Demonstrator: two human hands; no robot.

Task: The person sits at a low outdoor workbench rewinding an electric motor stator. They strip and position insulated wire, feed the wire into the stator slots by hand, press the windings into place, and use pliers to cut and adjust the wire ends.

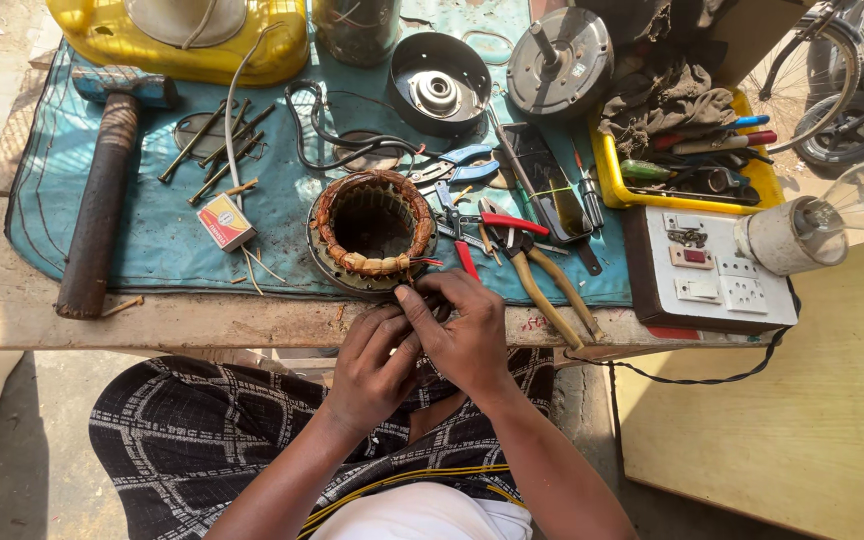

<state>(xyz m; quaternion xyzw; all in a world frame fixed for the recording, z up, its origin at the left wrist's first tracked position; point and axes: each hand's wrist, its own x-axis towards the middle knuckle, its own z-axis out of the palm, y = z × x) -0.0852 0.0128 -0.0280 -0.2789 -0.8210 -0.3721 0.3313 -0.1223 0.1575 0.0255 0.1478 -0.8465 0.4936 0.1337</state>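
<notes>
Stator winding (373, 229), a copper-wound ring, lies on the blue mat (152, 235) at the front edge of the wooden bench (12, 300). Just at its 5 o'clock, the left hand (372, 365) and right hand (462, 330) meet, fingertips pinched together on the wire leads (430, 263) coming off the ring. At the ring's 3 o'clock lie pliers (527, 255); at 9 o'clock a matchbox (225, 221), farther out a hammer (102, 190). A switchboard (707, 270) sits at the right hand's 2 o'clock.
</notes>
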